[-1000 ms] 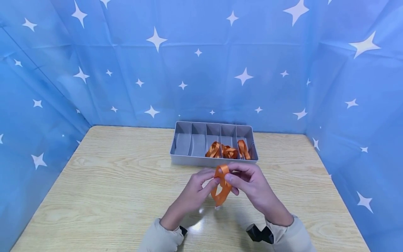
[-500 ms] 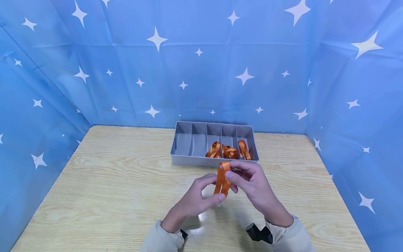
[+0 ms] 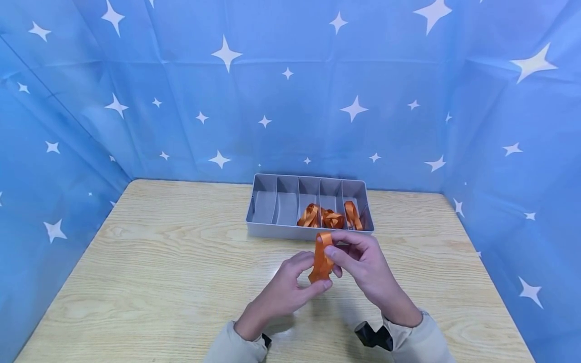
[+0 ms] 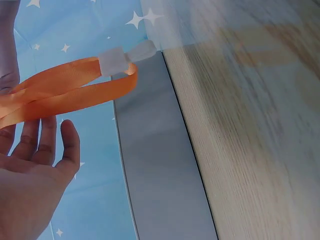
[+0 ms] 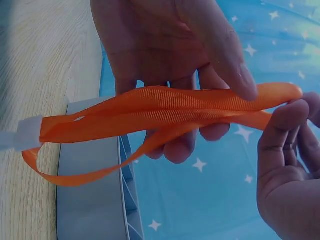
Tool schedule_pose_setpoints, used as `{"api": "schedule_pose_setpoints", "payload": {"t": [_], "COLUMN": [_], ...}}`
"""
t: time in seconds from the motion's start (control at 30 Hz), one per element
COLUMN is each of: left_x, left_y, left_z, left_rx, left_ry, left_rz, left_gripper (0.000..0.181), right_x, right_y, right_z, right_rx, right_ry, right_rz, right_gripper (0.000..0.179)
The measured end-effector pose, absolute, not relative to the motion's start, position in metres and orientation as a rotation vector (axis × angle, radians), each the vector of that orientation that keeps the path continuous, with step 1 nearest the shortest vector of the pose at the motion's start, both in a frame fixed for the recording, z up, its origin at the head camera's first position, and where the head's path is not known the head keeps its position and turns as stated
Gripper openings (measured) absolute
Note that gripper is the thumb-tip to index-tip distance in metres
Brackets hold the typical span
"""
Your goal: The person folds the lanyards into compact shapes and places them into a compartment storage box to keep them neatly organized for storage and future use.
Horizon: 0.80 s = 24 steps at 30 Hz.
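Note:
An orange lanyard [image 3: 320, 262] hangs in loops between both hands above the table. My right hand [image 3: 365, 269] pinches its top end between thumb and fingers. Lower down, my left hand [image 3: 288, 290] holds the strands: in the right wrist view its thumb [image 5: 245, 82] lies over the ribbon, with the fingers behind. A white plastic end piece [image 5: 29, 133] with a translucent tip sits at the lanyard's lower end, in both wrist views. Past the hands stands a grey compartment tray [image 3: 281, 231]; orange lanyards lie bundled in its right-hand compartments, one being this folded lanyard [image 3: 352, 215].
The light wooden table [image 3: 159, 252] ends at a blue curtain [image 3: 290, 101] with white stars, behind and at both sides. Black wrist straps [image 3: 374, 337] show at the cuffs of the pale sleeves [image 3: 422, 338].
My left hand has released the upper part of the loop and slid down the lanyard, bringing its spread strands closer together. My right hand keeps its pinch almost in place.

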State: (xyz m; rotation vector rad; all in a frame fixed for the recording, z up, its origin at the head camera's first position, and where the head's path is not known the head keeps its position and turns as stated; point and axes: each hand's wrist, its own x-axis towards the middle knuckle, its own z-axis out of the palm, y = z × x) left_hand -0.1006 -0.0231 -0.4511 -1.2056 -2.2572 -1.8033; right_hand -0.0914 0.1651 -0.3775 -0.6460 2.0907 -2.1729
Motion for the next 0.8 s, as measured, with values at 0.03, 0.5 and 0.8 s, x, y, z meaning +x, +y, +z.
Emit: {"api": "schedule_pose_setpoints", "payload": {"t": [0.03, 0.5, 0.8], "left_x": [-0.1006, -0.0970, -0.0965], "left_y": [-0.0225, -0.0233, -0.0220], "left_z": [-0.4513, -0.4476, -0.4485], "left_rx": [-1.208, -1.111, -1.086], "left_ry": [-2.250, -2.372, -2.361], "left_rz": [-1.786, -1.825, -1.855], "left_gripper": [0.024, 0.021, 0.017], "right_x": [-0.0915, -0.0925, -0.0932], "right_y": [0.1651, 0.1654, 0.1629], "right_z": [-0.3777, -0.3771, -0.3739], "right_rx": [-0.640, -0.654, -0.527], "right_ry": [2.090, 2.066, 2.151], "right_rz": [-2.173, -2.196, -2.207], "right_gripper": [0.022, 0.021, 0.021]}}
